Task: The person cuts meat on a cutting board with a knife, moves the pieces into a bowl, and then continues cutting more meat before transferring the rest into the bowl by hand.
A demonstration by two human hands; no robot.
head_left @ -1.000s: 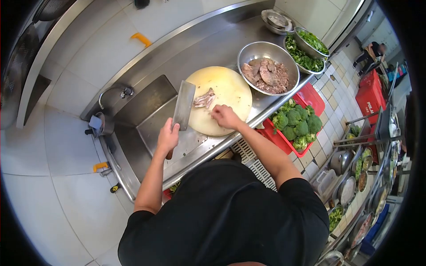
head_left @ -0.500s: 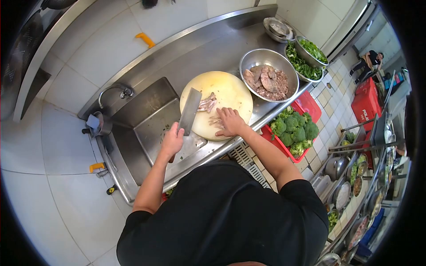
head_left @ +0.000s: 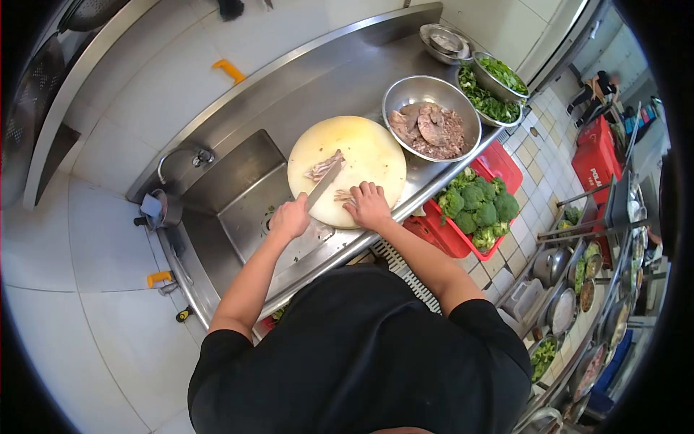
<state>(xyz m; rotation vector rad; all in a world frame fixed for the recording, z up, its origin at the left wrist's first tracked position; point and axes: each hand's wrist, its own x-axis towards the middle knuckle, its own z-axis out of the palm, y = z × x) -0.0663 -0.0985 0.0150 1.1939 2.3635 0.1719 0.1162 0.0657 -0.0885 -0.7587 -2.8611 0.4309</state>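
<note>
My left hand (head_left: pixel 290 218) is closed round the handle of a cleaver (head_left: pixel 323 186). Its blade is turned nearly edge-on, the tip beside a small pile of sliced meat (head_left: pixel 324 166). Both lie over the round, pale cutting board (head_left: pixel 369 141). On the right part of the board, my right hand (head_left: pixel 368 206) has its fingers curled down on a few thin meat strips (head_left: pixel 343 196), partly hidden under the fingertips. Just behind the board stands a steel bowl (head_left: pixel 402 90) with chopped meat (head_left: pixel 441 137) and larger pieces in it.
The sink (head_left: pixel 217 253) with its faucet (head_left: pixel 195 155) lies left of the board. Bowls of leafy greens (head_left: pixel 491 101) stand at the counter's far right. Below the edge is a red crate (head_left: pixel 510 170) of broccoli (head_left: pixel 478 206). A shelf rack and another person (head_left: pixel 598 90) are farther right.
The cleaver has swung from lying broadside beside the meat to nearly edge-on, its tip farther right. My right hand's spread fingers have curled in over the strips. The view has shifted slightly.
</note>
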